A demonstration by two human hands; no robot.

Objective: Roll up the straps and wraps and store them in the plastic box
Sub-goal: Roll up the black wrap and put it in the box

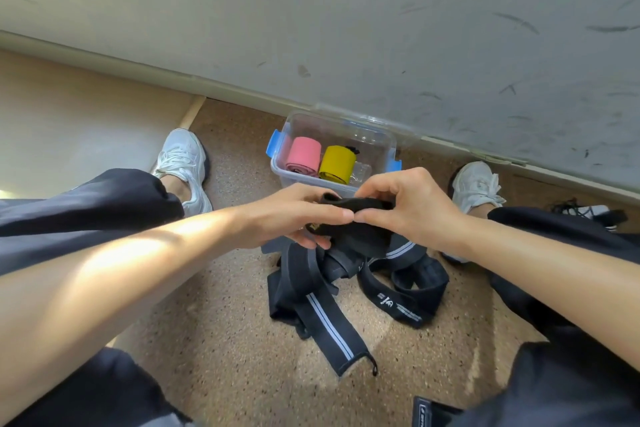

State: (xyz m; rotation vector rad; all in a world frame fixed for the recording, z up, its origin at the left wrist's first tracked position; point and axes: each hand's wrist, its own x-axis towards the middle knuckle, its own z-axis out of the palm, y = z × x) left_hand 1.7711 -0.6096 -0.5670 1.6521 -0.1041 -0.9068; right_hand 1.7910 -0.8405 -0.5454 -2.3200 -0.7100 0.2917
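My left hand and my right hand meet in the middle, both gripping one end of a black wrap held above the floor. Below them a tangled pile of black straps lies on the speckled floor, one with a pale stripe stretching toward me. Beyond my hands stands a clear plastic box with blue latches against the wall. Inside it a rolled pink wrap and a rolled yellow wrap sit side by side.
A scuffed grey wall rises just behind the box. My white shoes and dark trouser legs flank the pile. A dark cord lies by the right shoe, and another black strap end is at the bottom edge.
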